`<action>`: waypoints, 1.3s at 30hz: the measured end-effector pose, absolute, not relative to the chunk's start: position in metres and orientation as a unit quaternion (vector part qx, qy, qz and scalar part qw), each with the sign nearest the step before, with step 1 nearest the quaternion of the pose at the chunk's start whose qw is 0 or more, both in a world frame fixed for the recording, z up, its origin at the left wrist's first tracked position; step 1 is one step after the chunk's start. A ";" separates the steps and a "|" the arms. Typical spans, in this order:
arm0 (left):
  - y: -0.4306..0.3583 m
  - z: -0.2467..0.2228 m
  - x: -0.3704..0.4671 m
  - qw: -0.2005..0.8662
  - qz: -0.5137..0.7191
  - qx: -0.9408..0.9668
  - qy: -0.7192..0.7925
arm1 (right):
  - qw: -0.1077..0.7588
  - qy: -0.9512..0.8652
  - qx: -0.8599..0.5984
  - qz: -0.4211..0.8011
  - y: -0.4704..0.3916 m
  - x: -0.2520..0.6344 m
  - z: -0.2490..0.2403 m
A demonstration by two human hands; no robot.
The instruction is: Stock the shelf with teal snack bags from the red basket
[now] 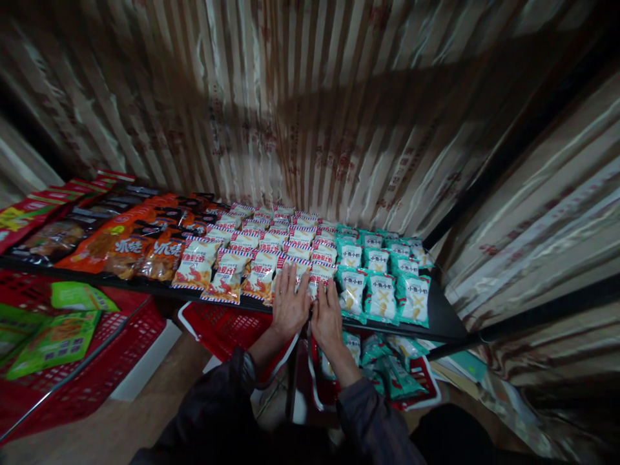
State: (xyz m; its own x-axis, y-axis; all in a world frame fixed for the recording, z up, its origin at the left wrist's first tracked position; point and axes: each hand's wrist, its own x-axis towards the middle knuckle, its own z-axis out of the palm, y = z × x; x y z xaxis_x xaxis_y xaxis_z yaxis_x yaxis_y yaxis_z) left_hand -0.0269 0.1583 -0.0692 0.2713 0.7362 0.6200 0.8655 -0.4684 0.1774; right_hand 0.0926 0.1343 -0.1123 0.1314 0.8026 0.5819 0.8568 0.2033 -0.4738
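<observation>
1. Pressing lightly on the front row of snack bags, the left hand (290, 309) is open, with its fingers laid over a red and white bag (299, 260).
2. The right hand (328, 321) is open too. Its fingertips touch the low end of the next red and white bag (323, 271). Neither hand looks to be gripping a bag.
3. Both bags lie on the black shelf (443, 313), straight ahead of the hands. Their long sides run from front to back, about the same way the fingers point. The left hand is nearer the first bag and the right hand is nearer the second.
4. Green and white bags (382, 297) sit just to the right of the right hand. Orange bags (126, 248) lie farther off to the left.
5. Below the shelf, a red basket (225, 330) is beside the left wrist.
</observation>
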 end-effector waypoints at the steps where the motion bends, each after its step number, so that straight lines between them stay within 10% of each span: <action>1: 0.158 -0.070 -0.025 0.098 -0.326 -0.796 -0.500 | 0.410 -0.660 -0.629 -0.029 0.135 0.093 -0.112; 39: 0.131 -0.086 0.067 0.019 -0.290 -0.842 -0.455 | 0.517 -0.539 -0.657 0.101 0.124 0.167 -0.103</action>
State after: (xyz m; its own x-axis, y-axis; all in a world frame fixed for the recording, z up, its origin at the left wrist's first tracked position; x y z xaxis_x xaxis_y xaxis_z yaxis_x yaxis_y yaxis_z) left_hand 0.0670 0.1311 -0.0859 0.4182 0.7545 0.5058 0.7769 -0.5857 0.2313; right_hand 0.1673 0.1244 -0.1028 0.3992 0.8130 0.4239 0.6035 0.1151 -0.7890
